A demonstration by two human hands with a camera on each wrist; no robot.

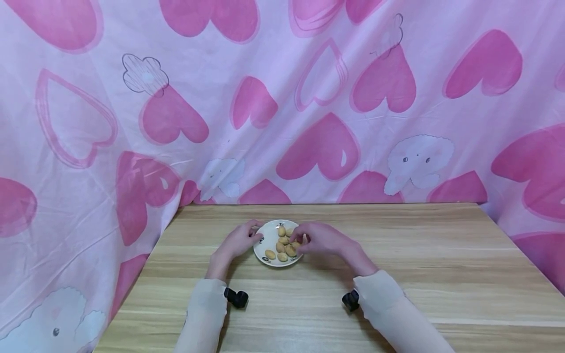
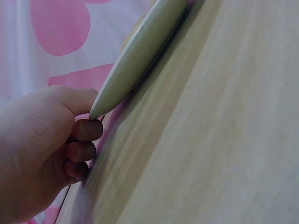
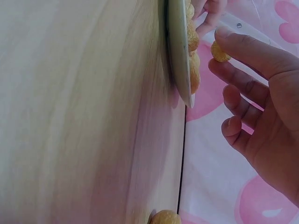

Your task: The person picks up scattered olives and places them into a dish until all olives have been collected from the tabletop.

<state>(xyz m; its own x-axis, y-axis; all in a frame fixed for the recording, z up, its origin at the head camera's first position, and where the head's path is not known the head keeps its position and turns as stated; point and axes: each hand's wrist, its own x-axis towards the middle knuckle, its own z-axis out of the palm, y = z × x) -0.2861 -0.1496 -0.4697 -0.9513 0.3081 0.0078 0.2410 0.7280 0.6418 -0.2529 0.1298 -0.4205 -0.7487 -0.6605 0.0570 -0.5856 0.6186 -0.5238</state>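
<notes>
A white plate (image 1: 263,251) with small dark prints on its rim bears several tan, oval walnuts (image 1: 282,256). At its left edge, my left hand (image 1: 240,240) pinches the rim. In the left wrist view the thumb (image 2: 83,99) lies over the plate edge and the fingers (image 2: 88,129) curl below it. My right hand (image 1: 324,240) is over the plate's right side. In the right wrist view it pinches one walnut (image 3: 219,52) between thumb and index finger, beside the walnuts on the plate, with the other fingers loosely bent.
Another walnut (image 3: 165,217) sits on the wooden table (image 1: 419,264), partly cut off in the right wrist view and hidden in the head view. A pink heart-print cloth (image 1: 318,147) hangs behind the table's far edge and along both sides.
</notes>
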